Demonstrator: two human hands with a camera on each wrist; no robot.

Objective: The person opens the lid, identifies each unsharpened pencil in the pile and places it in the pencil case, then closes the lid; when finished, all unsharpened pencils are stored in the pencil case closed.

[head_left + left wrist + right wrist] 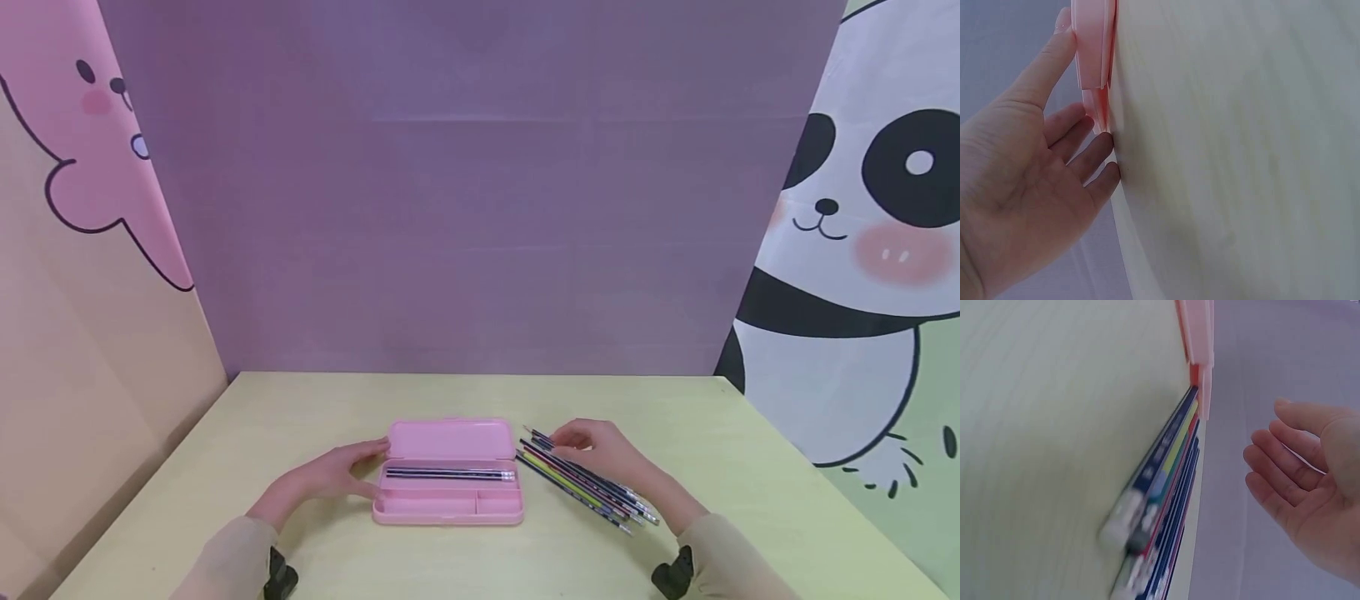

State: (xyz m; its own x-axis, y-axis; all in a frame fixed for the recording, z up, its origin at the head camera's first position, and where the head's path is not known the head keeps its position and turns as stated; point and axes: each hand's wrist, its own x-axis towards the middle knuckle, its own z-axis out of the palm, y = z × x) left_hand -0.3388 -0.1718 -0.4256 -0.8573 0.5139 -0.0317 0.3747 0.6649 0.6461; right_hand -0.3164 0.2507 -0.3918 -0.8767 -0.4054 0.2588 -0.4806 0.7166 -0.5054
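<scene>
"Right hand (600,450) released, as you see it?"

"Yes: I see its bare palm and loose fingers from the right wrist view; the head view hides that palm. Slender multicoloured pencils (577,486) lie piled just beside it."

"And the left hand (337,475)?"

"Loosely spread, touching the left end of the pink rectangular plastic case (425,505). Only the head view shows me dark striped pencils (442,474) inside."

Purple backdrop (480,183) behind pale table (315,400)
</scene>
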